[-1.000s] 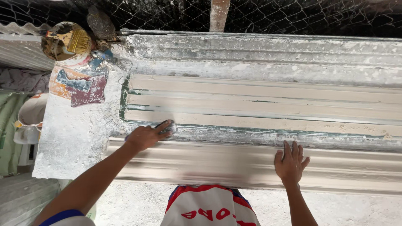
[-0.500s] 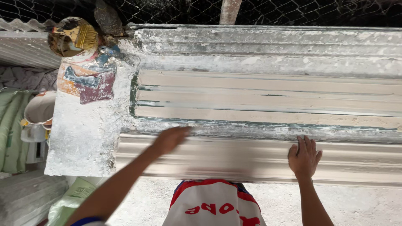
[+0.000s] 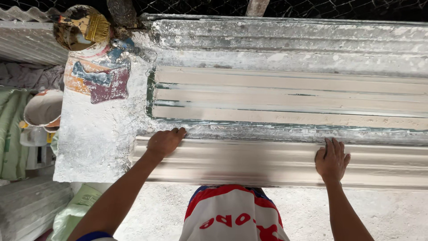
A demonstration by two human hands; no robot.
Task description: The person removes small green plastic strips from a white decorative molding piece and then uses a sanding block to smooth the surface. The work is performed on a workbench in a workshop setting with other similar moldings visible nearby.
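Both hands rest on the long pale moulded plaster cornice strip [image 3: 267, 163] that lies along the near edge of the workbench. From the head camera, the left hand [image 3: 165, 142] sits at the strip's upper edge, fingers curled loosely with the fingertips [image 3: 180, 131] touching the rough, white-crusted ridge above; it grips nothing. The right hand [image 3: 332, 158] lies well apart to the right, open and flat, palm down on the smooth curved face of the strip, fingers spread and pointing away from the body.

Beyond the strip runs a long ribbed mould bed [image 3: 290, 100] with cream bands and green-edged grooves, bordered above by a grey, plaster-spattered ledge [image 3: 290, 40]. At the left end lies a white plaster-caked board [image 3: 96, 143] carrying patches of dried red, blue and orange colour [image 3: 100, 80]. Near the top left corner sits a dirty round tin [image 3: 73, 29] with a yellow-bristled brush [image 3: 98, 27] in it. Left of the board, lower down, stands a white bucket [image 3: 42, 107] beside green sacks [image 3: 11, 129]. Wire mesh [image 3: 334, 9] crosses the top.
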